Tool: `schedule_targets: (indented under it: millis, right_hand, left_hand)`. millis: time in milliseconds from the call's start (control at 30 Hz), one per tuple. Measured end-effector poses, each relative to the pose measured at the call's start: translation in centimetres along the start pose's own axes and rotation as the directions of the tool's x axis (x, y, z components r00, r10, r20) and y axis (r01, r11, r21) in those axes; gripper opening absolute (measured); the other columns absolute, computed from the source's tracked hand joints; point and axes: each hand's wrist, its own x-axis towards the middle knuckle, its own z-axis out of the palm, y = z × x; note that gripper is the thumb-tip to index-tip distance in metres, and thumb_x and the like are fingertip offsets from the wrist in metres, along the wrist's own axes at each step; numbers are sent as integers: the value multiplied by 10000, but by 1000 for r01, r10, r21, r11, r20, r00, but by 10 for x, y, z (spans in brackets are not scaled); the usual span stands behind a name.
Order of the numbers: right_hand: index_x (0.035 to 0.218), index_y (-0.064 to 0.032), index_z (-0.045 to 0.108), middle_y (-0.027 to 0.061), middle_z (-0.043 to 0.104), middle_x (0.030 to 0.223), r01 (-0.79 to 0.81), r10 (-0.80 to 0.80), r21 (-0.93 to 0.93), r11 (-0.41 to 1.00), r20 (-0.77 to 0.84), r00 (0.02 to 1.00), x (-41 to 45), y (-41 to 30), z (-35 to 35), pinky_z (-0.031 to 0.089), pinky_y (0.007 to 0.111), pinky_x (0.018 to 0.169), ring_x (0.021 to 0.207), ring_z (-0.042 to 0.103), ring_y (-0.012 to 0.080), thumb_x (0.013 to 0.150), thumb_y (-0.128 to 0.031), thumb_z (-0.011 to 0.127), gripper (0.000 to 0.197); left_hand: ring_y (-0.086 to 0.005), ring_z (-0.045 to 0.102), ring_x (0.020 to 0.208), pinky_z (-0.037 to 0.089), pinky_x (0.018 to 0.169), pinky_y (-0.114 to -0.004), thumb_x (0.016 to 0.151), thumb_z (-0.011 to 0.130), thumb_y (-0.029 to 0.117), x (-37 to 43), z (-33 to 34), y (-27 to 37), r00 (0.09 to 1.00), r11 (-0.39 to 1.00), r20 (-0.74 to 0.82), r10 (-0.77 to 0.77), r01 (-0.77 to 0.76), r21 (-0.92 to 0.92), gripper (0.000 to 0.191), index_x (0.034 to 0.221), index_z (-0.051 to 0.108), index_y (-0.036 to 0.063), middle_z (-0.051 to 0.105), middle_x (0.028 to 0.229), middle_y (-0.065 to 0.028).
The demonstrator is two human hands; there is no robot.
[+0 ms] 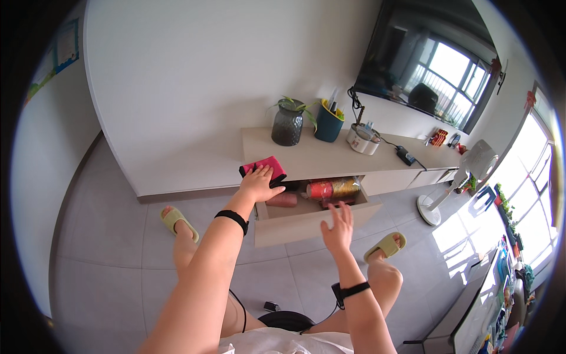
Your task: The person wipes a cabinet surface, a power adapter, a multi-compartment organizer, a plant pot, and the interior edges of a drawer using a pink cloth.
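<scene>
My left hand (258, 183) lies palm down, fingers spread, on a pink-red box-like thing with black edges (275, 165). This thing is at the front left corner of the low TV cabinet (305, 161). Just below it, a drawer (287, 228) is pulled out. Inside are a stack of red and gold cups (334, 188) in clear plastic, a dull red roll (283, 200) and a dark red item (338, 202) partly behind my fingers. My right hand (338, 228) hovers at the drawer's front panel with its fingers apart and nothing in it.
On the cabinet top stand a dark glass vase with a plant (287, 126), a teal pen holder (328, 124), a white organizer (363, 138) and a black power adapter (404, 155). A TV (429, 66) hangs above. A white fan (442, 194) stands right, before a glossy table (468, 309).
</scene>
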Motion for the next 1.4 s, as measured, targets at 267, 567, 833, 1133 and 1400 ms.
schedule_targets:
  millis: [267, 567, 833, 1133, 1400]
  right_hand:
    - [1333, -164, 464, 38, 390, 1419, 113, -60, -159, 981, 303, 951, -2, -8, 10, 260, 510, 1073, 1384, 234, 230, 864, -524, 521, 594]
    - [1259, -120, 551, 84, 498, 1337, 156, 29, -276, 948, 567, 823, 27, -39, -15, 348, 488, 1019, 1306, 394, 248, 856, -583, 497, 616]
    - [1083, -68, 660, 110, 655, 1099, 328, 104, -406, 853, 749, 655, 141, -79, -20, 481, 369, 868, 1060, 609, 263, 786, -526, 595, 550]
    - [1021, -30, 677, 154, 638, 1088, 438, 70, -396, 807, 801, 595, 226, -94, 60, 470, 380, 888, 1044, 591, 308, 743, -629, 599, 664]
    - [977, -33, 688, 122, 667, 1012, 501, 62, -401, 767, 823, 565, 239, -107, 56, 510, 347, 811, 965, 634, 265, 668, -693, 639, 730]
  left_hand:
    - [-231, 157, 1416, 145, 1146, -403, 867, 387, 626, 4, -2, 2, 998, 1000, 63, -22, 23, -12, 836, 1449, 231, 47, 208, 1523, -102]
    - [-249, 205, 1398, 191, 1136, -378, 953, 300, 428, 32, 1, -28, 990, 992, 139, -34, 50, -113, 601, 1411, 322, 40, 238, 1505, -128]
    - [-298, 297, 1356, 252, 1111, -362, 954, 356, 344, 40, -9, -25, 976, 987, 192, 101, -74, -142, 511, 1338, 427, 14, 345, 1443, -180]
    - [-261, 256, 1381, 257, 1107, -434, 927, 423, 303, 90, -15, -72, 977, 989, 207, 60, -30, -143, 524, 1401, 361, 89, 293, 1491, -79]
    - [-238, 297, 1362, 297, 1095, -371, 897, 416, 259, 174, -13, -116, 985, 994, 169, 14, 4, -105, 521, 1385, 382, 77, 327, 1473, -79]
